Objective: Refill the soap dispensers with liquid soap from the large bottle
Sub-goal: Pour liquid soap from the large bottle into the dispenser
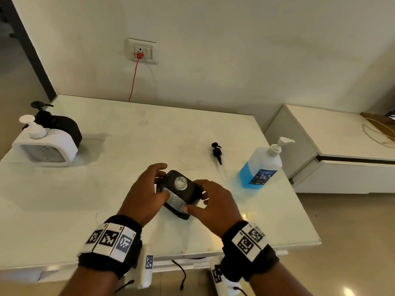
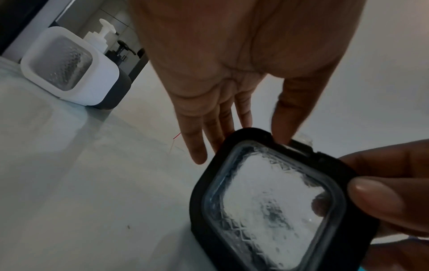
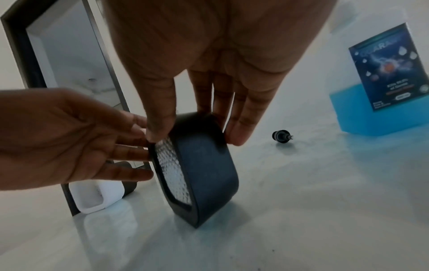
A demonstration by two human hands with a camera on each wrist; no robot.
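A black soap dispenser (image 1: 189, 194) stands at mid-table with its clear neck open and no pump on it. My right hand (image 1: 195, 197) pinches it from above, with the thumb on the textured clear face (image 3: 173, 170) and the fingers on the far side. My left hand (image 1: 158, 180) steadies its other side with straight fingers and rests the thumb on the top edge (image 2: 284, 135). The black pump (image 1: 217, 151) lies on the table behind it. The large bottle (image 1: 259, 165), part full of blue liquid and with a white pump, stands to the right.
A white dispenser (image 1: 44, 146) and a second black dispenser (image 1: 58, 126), both with pumps on, stand at the table's (image 1: 106, 189) far left. A red cable (image 1: 133, 82) hangs from the wall socket. A white cabinet (image 1: 333, 146) stands to the right of the table.
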